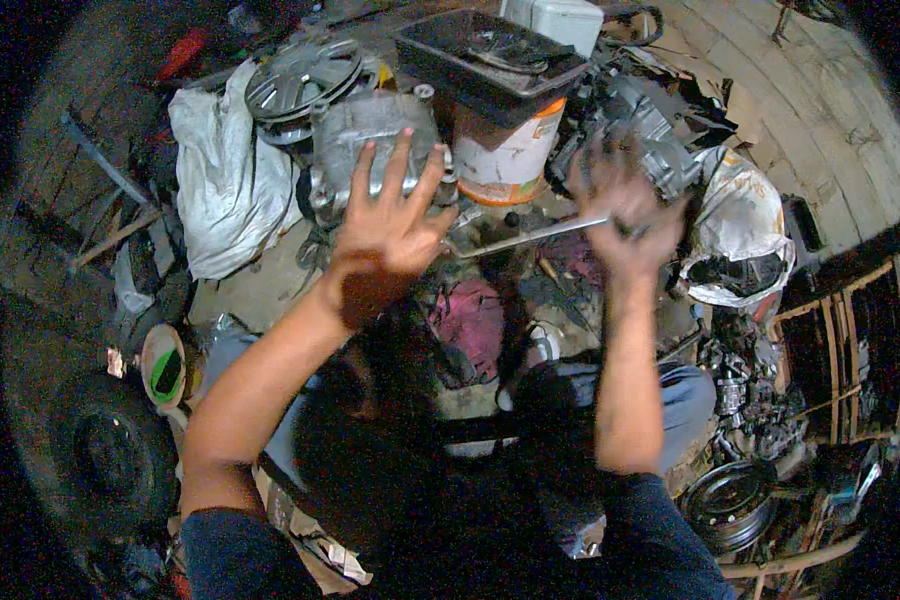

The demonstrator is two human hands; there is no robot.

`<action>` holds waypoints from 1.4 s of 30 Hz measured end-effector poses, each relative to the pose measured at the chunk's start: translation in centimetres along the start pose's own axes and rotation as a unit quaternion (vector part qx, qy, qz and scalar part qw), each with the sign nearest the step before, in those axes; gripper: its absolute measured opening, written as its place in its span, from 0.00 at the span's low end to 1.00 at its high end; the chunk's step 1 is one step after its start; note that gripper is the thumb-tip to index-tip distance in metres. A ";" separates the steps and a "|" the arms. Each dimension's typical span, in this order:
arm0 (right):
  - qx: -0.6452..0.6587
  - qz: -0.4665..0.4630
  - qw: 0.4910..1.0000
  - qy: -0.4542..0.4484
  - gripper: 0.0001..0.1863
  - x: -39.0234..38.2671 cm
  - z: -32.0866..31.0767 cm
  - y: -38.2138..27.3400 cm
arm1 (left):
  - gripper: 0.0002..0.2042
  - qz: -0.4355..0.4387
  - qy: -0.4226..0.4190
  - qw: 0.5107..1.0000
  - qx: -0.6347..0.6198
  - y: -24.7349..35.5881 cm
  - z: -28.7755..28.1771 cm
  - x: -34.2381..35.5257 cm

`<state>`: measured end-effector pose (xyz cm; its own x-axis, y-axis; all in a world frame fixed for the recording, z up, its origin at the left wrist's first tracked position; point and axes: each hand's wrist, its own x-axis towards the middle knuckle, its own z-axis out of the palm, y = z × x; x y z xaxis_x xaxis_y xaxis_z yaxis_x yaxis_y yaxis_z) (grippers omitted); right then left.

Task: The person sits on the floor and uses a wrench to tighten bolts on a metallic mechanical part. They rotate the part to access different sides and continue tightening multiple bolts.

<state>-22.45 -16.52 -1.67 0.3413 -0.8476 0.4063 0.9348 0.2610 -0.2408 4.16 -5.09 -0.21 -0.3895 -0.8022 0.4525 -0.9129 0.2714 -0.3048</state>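
My left hand (390, 215) is raised with its fingers spread wide and holds nothing. It hovers in front of a grey metal engine casing (355, 130). My right hand (625, 215) is blurred and grips a long metal wrench (530, 237), whose shaft points left toward my left hand. A second grey engine part (660, 125) lies just beyond my right hand. Between my forearms a dark red rag (470, 320) lies on the ground.
A white and orange bucket (510, 150) with a black tray (490, 55) on top stands between the engine parts. A white sack (225, 180) and a hubcap (300, 75) lie at left. A tyre (110, 450) is lower left, wooden crates (850, 340) at right.
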 end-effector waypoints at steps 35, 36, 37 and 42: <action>-0.466 -0.114 0.877 -0.011 0.20 -0.5 14.7 11.0 | 0.50 -0.033 -0.009 0.979 -0.199 -6.3 -3.7 -3.3; -0.399 -0.096 0.911 0.030 0.21 0.0 14.1 10.0 | 0.50 -0.026 -0.003 0.980 -0.196 -6.5 -3.5 -3.6; -0.328 -0.078 0.939 0.066 0.23 0.3 13.4 9.2 | 0.49 -0.031 -0.011 0.980 -0.196 -6.7 -3.6 -3.8; -0.159 -0.100 0.966 0.176 0.28 -0.4 9.0 7.3 | 0.46 -0.049 0.000 0.980 -0.192 -5.9 -3.4 -3.4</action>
<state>-14.87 -10.16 4.35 0.0503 -0.9857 0.1606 0.8824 -0.0315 -0.4694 10.48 -2.20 2.89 -0.2974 -0.8346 0.4636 -0.9247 0.3727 0.0777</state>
